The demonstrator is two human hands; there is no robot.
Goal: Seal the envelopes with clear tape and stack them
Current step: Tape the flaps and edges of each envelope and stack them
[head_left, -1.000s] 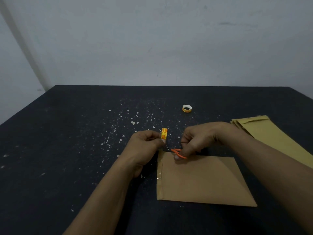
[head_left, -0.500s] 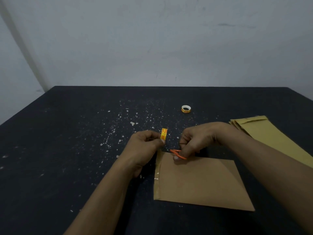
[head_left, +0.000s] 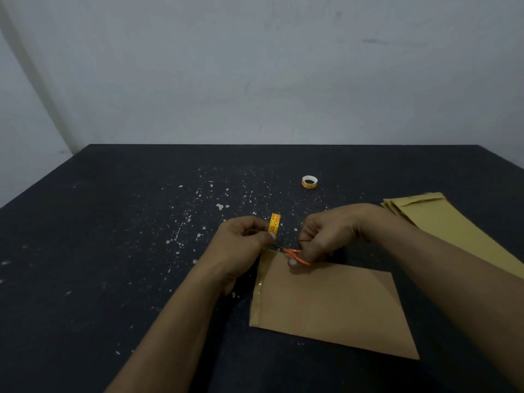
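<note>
Cutting the tape free at the envelope's far corner looks to be the step in hand. The left hand point(head_left: 243, 239) is curled and pinches a small yellow roll point(head_left: 274, 222) between thumb and fingertips, holding it on edge just above the table point(head_left: 113, 251). The right hand point(head_left: 326, 234) is closed round orange scissors point(head_left: 296, 255). Their blades point toward 9 o'clock, under the roll, but are too small to show whether they are parted.

The envelope point(head_left: 334, 307) lies flat at 6 o'clock of both hands. A glossy strip of tape point(head_left: 259, 290) runs up its left edge toward them. A pile point(head_left: 453, 228) of more envelopes sits at 2 o'clock of it, apart, and I cannot tell whether those are sealed. A spare ring point(head_left: 309, 182) of tape lies at 12 o'clock, farther back.

To cut cleanly, I would pull the roll lightly toward 12 o'clock so the tape stands taut between roll and paper. The blades should then cross it squarely, close to the envelope's far edge. Slack tape is likely to fold on itself or cling to the blades. The envelope is light and may lift or slide with the pull, so the right thumb, which seems to lie over that corner, should press down. After the cut, the loose end probably needs rubbing flat before the envelope goes to the pile.
</note>
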